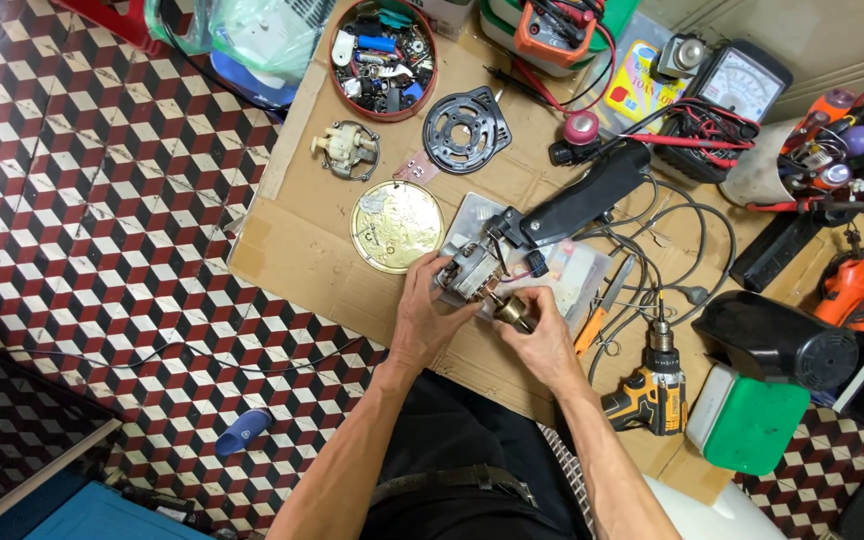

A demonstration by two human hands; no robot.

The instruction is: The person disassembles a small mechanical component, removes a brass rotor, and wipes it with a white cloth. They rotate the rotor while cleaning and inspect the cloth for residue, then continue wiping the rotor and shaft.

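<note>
While the left hand [424,318] grips a small grey motor [470,270], the right hand [542,335] pinches its brass knob [514,311]; a red bowl [383,60] holds small parts.

We see a silver-grey part [469,270] in our left hand [430,322] and a brass-coloured piece [514,311] in our right hand [544,340]. Just left of them lies a gold disc [397,226]; right of them stands a yellow-and-black drill [652,392] and a green-and-white box [747,420]. Brown cardboard [297,240] sits beneath, on a floor [102,200] of red, black and white cubes.
</note>
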